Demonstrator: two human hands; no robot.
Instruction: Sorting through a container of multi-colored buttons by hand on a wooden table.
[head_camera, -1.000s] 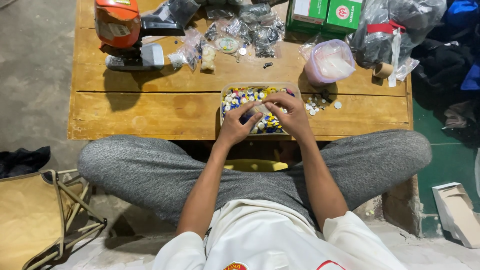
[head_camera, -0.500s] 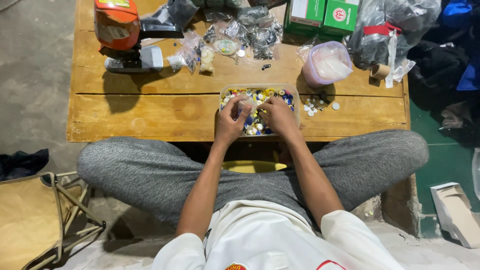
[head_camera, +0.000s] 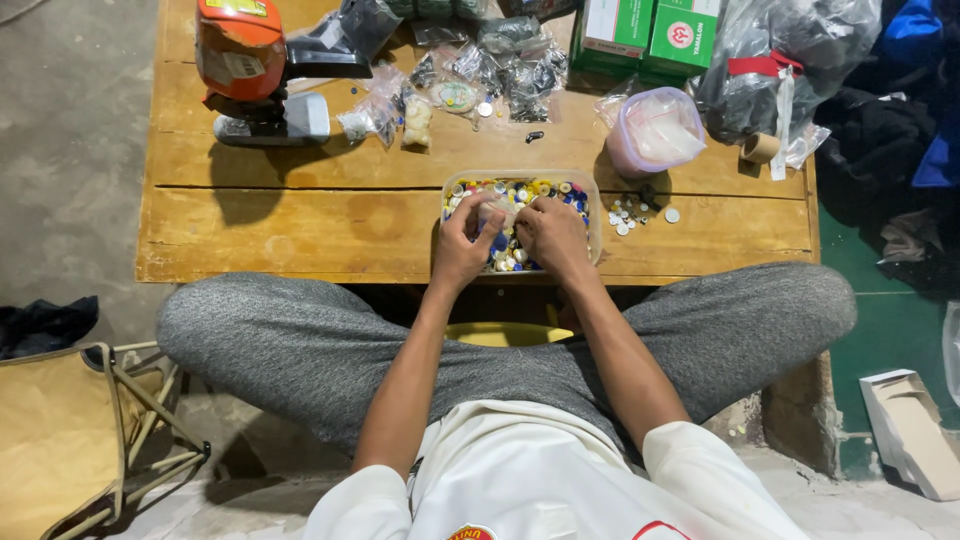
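Both hands drew closer, grip pinching a small bag (head_camera: 497, 212) over the wooden table (head_camera: 300, 215).

Both hands, left hand (head_camera: 465, 243) and right hand (head_camera: 548, 235), now closer together over the tray (head_camera: 592, 200), perhaps pinching something.

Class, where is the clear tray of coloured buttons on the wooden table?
In the head view, the clear tray sits at the table's near edge, centre-right, under the left hand and right hand.
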